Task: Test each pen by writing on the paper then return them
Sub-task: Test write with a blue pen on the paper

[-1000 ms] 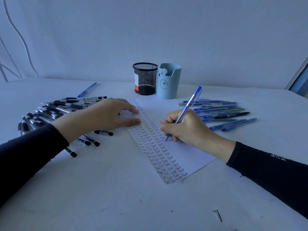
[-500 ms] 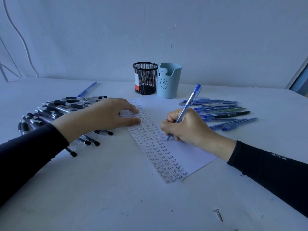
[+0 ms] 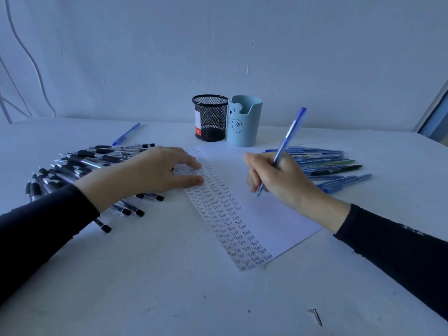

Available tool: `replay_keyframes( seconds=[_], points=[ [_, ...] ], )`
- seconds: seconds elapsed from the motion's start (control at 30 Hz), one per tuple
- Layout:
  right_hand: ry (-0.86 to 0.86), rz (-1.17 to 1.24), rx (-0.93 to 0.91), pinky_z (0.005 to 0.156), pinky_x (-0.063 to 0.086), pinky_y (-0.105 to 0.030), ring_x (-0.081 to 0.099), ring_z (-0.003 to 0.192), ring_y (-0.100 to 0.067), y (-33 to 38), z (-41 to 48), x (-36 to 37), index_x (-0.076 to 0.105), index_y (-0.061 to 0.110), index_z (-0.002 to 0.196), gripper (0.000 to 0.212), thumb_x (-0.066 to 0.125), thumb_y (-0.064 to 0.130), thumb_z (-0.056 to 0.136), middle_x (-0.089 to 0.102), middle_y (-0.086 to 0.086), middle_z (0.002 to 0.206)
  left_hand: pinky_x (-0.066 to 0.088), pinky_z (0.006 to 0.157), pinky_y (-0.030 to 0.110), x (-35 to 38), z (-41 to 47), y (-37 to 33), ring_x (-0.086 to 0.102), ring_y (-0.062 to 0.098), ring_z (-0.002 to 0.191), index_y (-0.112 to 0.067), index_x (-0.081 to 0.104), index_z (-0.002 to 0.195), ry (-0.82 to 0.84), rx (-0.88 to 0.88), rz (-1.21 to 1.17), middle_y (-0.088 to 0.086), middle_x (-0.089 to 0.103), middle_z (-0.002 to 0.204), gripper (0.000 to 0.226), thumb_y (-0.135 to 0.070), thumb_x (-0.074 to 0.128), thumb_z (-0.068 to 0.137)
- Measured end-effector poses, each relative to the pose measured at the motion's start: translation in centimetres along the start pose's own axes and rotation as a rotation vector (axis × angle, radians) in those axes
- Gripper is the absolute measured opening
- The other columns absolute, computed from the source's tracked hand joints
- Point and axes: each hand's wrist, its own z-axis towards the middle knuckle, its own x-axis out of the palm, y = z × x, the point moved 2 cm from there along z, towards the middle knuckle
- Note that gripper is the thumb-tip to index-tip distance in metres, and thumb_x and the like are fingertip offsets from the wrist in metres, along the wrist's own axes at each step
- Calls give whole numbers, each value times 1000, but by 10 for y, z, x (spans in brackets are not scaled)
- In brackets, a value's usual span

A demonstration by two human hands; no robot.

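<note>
White wall behind, and below it a white worktop fills most of what I see. A sheet of white paper lies at the middle, turned at a slant, its left strip filled with columns of the handwritten word "Test".

The left hand lies flat on the sheet's upper left edge, fingers straight and slightly spread, pressing it down and holding nothing. The right hand is over the blank part of the sheet, fingers and thumb curled round a blue translucent plastic pen whose back end points up and to the right. Its tip is down near the paper, but I cannot tell whether it touches.

Under and beyond the left wrist lies a heap of black-gripped clear pens. A row of blue pens, with a green and a dark one among them, lies just right of the paper. At the back stand a black wire-mesh cup and a pale blue plastic cup with a bear face, close side by side. One single blue pen lies apart at the far left.
</note>
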Motion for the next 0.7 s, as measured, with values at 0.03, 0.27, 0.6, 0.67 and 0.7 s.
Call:
replay_keyframes(
  seconds=[0.03, 0.27, 0.6, 0.67, 0.7],
  points=[
    [-9, -11, -21, 54, 39, -21, 49, 47, -13, 2, 1, -4, 53, 11, 58, 45, 52, 29, 99, 54, -2, 46, 40, 101, 26, 0, 0, 0, 53, 3, 119, -41, 60, 125, 1, 0, 0, -20, 55, 134, 70, -80, 44, 69],
    [46, -140, -208, 61, 46, -32, 54, 55, -17, 8, 0, -16, 62, 27, 112, 22, 42, 33, 104, 63, 1, 59, 38, 95, 21, 2, 1, 4, 53, 1, 116, -42, 61, 123, -11, 7, -18, -22, 56, 131, 72, -86, 41, 70],
    [216, -322, -278, 74, 48, -37, 56, 80, -14, -12, -11, 9, 70, 34, 118, 27, 67, 26, 92, 57, 2, 86, 37, 100, 22, 0, -1, 0, 52, 2, 118, -40, 61, 124, -3, 3, -17, -19, 55, 133, 71, -80, 44, 69],
    [223, -338, -270, 78, 48, -31, 55, 85, -11, -16, -12, 12, 71, 32, 117, 26, 68, 27, 92, 56, 4, 90, 37, 100, 22, 0, -2, -1, 52, 2, 119, -40, 61, 124, 2, 4, -17, -19, 55, 134, 69, -79, 46, 70],
    [215, -369, -286, 82, 44, -24, 52, 90, -9, -18, -12, 13, 71, 30, 119, 27, 67, 28, 92, 54, 6, 93, 38, 101, 23, 0, -2, -1, 52, 2, 119, -39, 61, 124, -1, 8, -19, -19, 55, 134, 68, -78, 46, 70]
  ],
)
